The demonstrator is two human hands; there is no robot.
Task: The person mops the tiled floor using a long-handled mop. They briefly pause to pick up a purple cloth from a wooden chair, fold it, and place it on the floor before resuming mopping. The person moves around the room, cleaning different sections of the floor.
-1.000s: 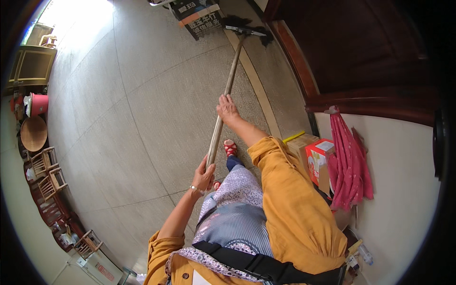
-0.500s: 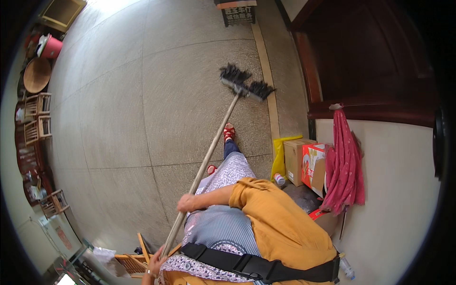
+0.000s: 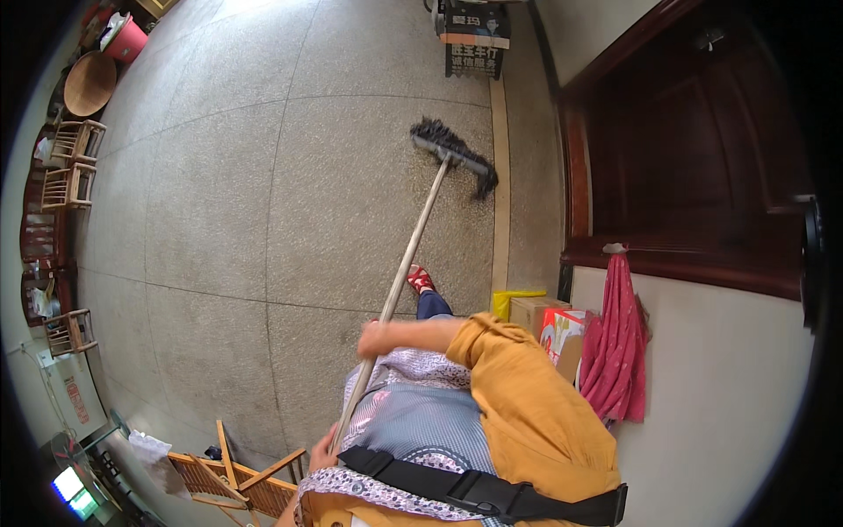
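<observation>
A flat mop with dark, shaggy strands (image 3: 450, 151) rests on the speckled floor ahead of me, its head slanting down to the right. Its long pale handle (image 3: 408, 255) runs back toward my body. My right hand (image 3: 374, 339) is wrapped round the middle of the handle, in front of my waist. Lower down, near the handle's rear end, my left hand (image 3: 325, 446) grips it too, partly hidden by my clothing. One red sandal (image 3: 421, 278) shows just right of the handle.
A black crate-like box (image 3: 474, 57) stands far ahead. Cardboard boxes (image 3: 536, 316) and a hanging pink cloth (image 3: 617, 351) line the right wall, beside a dark door (image 3: 694, 149). Bamboo chairs (image 3: 70, 186), a round wooden stool (image 3: 90, 83) and a red bucket (image 3: 126, 41) stand left. A folding wooden chair (image 3: 233, 479) is behind left.
The mop's strands have swung and bunched differently, and its head is tilted more. Both hands have shifted forward and right in view. The surroundings have shifted as my view turned.
</observation>
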